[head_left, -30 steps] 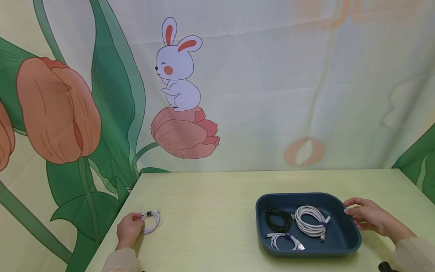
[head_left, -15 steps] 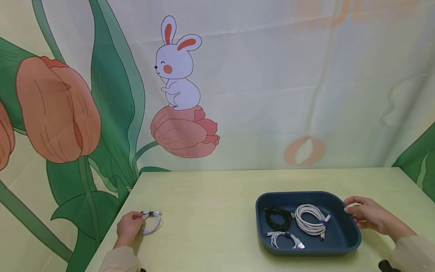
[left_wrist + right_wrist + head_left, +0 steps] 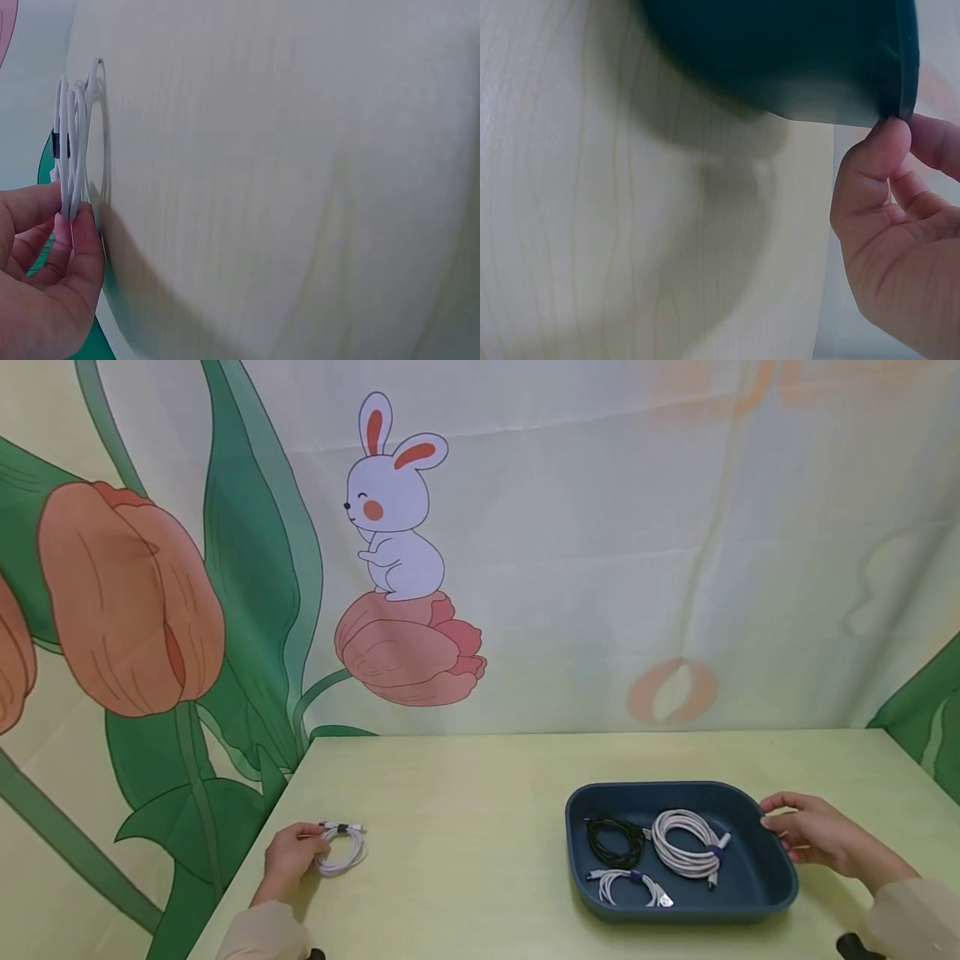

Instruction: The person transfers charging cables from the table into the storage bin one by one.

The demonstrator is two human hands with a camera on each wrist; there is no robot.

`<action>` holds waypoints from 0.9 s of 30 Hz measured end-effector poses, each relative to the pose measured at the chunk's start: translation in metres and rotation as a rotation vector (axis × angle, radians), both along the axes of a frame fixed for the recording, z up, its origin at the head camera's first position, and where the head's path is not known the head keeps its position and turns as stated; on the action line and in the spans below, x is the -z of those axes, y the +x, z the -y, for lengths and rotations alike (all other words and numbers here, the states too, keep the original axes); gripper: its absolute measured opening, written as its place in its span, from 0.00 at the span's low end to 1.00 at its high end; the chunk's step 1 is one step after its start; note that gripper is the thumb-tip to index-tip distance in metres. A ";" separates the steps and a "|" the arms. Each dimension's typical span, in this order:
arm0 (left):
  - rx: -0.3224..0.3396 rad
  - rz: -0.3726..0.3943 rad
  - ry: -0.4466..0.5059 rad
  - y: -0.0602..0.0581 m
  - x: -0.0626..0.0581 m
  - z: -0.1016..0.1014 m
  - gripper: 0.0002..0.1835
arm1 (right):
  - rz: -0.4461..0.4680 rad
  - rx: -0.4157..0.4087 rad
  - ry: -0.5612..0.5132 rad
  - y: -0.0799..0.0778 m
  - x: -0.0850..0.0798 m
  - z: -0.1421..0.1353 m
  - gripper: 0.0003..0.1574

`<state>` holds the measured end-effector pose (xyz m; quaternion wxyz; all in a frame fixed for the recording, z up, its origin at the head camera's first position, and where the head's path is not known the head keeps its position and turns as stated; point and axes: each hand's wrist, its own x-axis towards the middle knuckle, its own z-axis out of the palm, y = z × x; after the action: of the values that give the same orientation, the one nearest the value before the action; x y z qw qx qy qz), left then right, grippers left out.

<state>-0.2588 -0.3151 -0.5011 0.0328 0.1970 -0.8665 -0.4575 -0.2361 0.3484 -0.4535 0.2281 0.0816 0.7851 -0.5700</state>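
At the table's left side my left hand [image 3: 291,858] pinches a coiled white cable [image 3: 347,865] with a dark tie. In the left wrist view the cable's loops [image 3: 71,150] stand up between thumb and fingers, just by the tabletop. On the right, a dark blue tray [image 3: 761,893] holds a coiled black cable [image 3: 615,862], a larger white cable coil [image 3: 678,870] and a smaller white cable with a USB plug [image 3: 633,878]. My right hand [image 3: 817,839] grips the tray's right rim; in the right wrist view thumb and finger pinch that rim [image 3: 907,67].
A pale wood-grain table [image 3: 457,827] lies under everything, its left edge close to my left forearm. Behind it hangs a printed cloth [image 3: 562,568] with a rabbit and tulips. A dark object [image 3: 855,946] shows at the right sleeve.
My left hand has shifted slightly to the right with the white cable. My right hand stays at the tray's rim, and the tray has not visibly moved.
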 end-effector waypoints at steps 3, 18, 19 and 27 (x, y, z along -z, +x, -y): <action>0.004 0.008 0.040 0.000 -0.001 -0.003 0.15 | 0.000 0.003 0.005 0.000 0.001 0.000 0.17; 0.049 0.024 0.095 -0.002 -0.008 -0.018 0.13 | -0.011 0.001 0.012 0.005 -0.001 0.003 0.17; 0.052 0.023 0.097 -0.002 -0.008 -0.018 0.13 | -0.010 0.003 0.011 0.005 -0.001 0.003 0.17; 0.053 0.031 0.109 -0.003 -0.010 -0.024 0.12 | -0.005 0.003 0.001 0.006 0.000 0.003 0.16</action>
<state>-0.2622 -0.2915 -0.4912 -0.0034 0.1823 -0.8457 -0.5016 -0.2303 0.3458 -0.4536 0.2250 0.0815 0.7858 -0.5703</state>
